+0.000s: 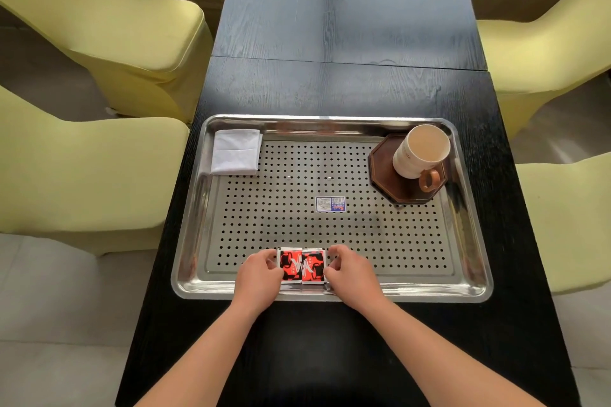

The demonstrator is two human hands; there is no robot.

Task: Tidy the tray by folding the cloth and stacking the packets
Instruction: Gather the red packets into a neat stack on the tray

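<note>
Grips of the left hand and right hand pinch the red packets at the near edge of the tray (cloth folded, far-left corner); an uneven squeeze could skew the stack.

Polished, perforated metal tray on a matt, grained wood table. Soft cloth at ten o'clock, glossy packets at six.

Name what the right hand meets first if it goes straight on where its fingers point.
The red packets: the right hand pinches their right edge; beyond them, probably the left hand.
</note>
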